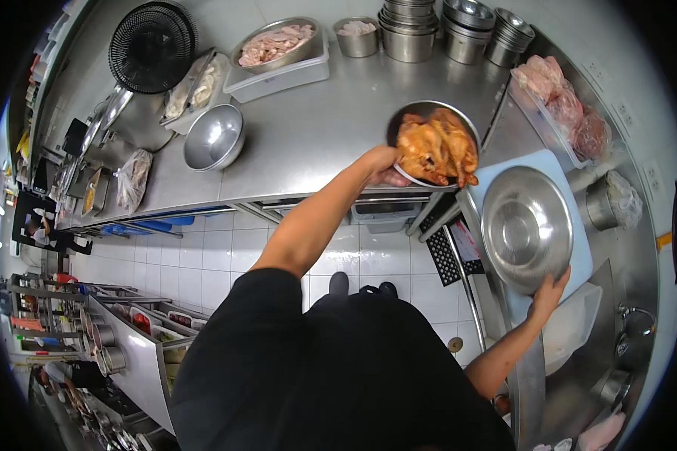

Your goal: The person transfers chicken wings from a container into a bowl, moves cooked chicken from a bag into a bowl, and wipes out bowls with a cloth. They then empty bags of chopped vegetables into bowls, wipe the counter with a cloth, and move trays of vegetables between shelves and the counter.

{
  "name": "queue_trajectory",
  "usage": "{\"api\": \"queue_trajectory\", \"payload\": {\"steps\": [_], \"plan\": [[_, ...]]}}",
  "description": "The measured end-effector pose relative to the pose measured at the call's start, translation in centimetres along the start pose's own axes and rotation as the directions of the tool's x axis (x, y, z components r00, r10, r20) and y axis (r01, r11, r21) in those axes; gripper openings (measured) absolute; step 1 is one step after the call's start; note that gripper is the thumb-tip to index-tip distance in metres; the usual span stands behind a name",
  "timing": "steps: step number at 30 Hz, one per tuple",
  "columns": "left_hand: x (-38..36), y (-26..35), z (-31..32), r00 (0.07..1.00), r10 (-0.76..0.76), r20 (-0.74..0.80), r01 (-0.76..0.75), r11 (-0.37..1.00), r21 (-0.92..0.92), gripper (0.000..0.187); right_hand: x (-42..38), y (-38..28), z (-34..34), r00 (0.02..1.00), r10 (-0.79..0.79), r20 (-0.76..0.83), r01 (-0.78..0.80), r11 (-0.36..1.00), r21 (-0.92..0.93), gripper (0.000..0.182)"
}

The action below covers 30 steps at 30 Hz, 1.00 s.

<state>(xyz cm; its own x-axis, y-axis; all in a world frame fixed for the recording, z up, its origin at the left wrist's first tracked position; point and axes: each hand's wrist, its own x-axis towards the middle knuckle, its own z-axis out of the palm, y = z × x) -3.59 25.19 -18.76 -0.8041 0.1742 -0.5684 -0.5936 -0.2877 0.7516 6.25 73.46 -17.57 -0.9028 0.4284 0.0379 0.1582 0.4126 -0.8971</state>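
My left hand (387, 167) grips the near-left rim of a round metal bowl (420, 110). Golden-brown roasted chicken (438, 146) fills the bowl, and one end of it sticks out over the near-right rim. On the right, my right hand (547, 295) has its fingers around the near edge of a large metal colander (525, 225). The colander is over a light blue cutting board (557, 171), overlapping most of it in this view.
Along the back counter are a tub of raw meat (277, 45), stacked metal pots (408, 41) and a metal bowl (214, 137). Bagged meat (564, 105) fills a bin at right. A sink tap (639, 319) and clear plastic container (575, 331) lie nearer. Drawers (132, 361) stand behind left.
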Motion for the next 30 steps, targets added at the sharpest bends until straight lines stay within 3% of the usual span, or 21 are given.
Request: {"api": "queue_trajectory", "payload": {"steps": [3, 5, 7, 9, 10, 14, 17, 20, 25, 27, 29, 30], "plan": [[-5.8, -5.0, 1.0, 0.977, 0.088, -0.192, -0.128, 0.970, -0.208, 0.035, 4.5, 3.5, -0.1, 0.998, -0.041, -0.040, 0.044, 0.997, 0.059, 0.065], [-9.8, -8.7, -0.4, 0.966, 0.105, -0.238, -0.186, 0.918, -0.349, 0.037, 5.6, 2.0, 1.3, 0.998, 0.029, -0.049, -0.023, 0.994, 0.110, 0.064], [-15.1, -12.1, -1.6, 0.954, 0.123, -0.275, -0.246, 0.845, -0.475, 0.037, 6.3, 0.8, 1.3, 0.999, 0.032, 0.004, -0.033, 0.992, 0.121, 0.062], [-20.8, -15.4, -2.9, 0.922, 0.128, -0.364, -0.326, 0.764, -0.557, 0.035, 5.2, -3.1, 1.3, 0.978, 0.178, 0.111, -0.185, 0.981, 0.062, 0.068], [-23.7, -16.9, -3.7, 0.906, 0.122, -0.405, -0.360, 0.726, -0.587, 0.035, 6.2, -2.1, 1.2, 0.980, 0.151, 0.128, -0.158, 0.986, 0.046, 0.067], [-33.8, -22.9, -6.3, 0.692, 0.013, -0.722, -0.559, 0.642, -0.524, 0.031, 6.0, -5.2, 4.8, 0.983, 0.045, 0.177, -0.047, 0.999, 0.011, 0.069], [-39.1, -27.0, -8.2, 0.514, -0.076, -0.854, -0.699, 0.539, -0.469, 0.030, 6.0, -6.6, 11.6, 0.951, -0.139, 0.278, 0.137, 0.990, 0.030, 0.070], [-43.5, -30.9, -9.9, 0.439, -0.139, -0.888, -0.786, 0.420, -0.454, 0.032, 0.4, -13.0, 19.6, 0.908, -0.160, 0.387, 0.179, 0.984, -0.013, 0.072], [-51.3, -34.6, -13.4, 0.321, -0.274, -0.907, -0.857, 0.322, -0.401, 0.036, -3.6, -17.2, 33.0, 0.816, 0.014, 0.578, 0.004, 1.000, -0.031, 0.078], [-54.0, -35.8, -14.7, 0.285, -0.318, -0.904, -0.869, 0.312, -0.383, 0.035, -6.1, -18.6, 36.5, 0.886, 0.013, 0.463, 0.018, 0.998, -0.063, 0.068], [-56.2, -36.6, -16.7, 0.274, -0.306, -0.912, -0.887, 0.287, -0.362, 0.034, -7.4, -20.8, 37.5, 0.858, -0.087, 0.506, 0.074, 0.996, 0.047, 0.053], [-57.6, -37.5, -17.7, 0.293, -0.286, -0.912, -0.888, 0.272, -0.371, 0.036, -6.5, -20.4, 38.0, 0.873, -0.188, 0.450, 0.226, 0.974, -0.033, 0.053]]}}
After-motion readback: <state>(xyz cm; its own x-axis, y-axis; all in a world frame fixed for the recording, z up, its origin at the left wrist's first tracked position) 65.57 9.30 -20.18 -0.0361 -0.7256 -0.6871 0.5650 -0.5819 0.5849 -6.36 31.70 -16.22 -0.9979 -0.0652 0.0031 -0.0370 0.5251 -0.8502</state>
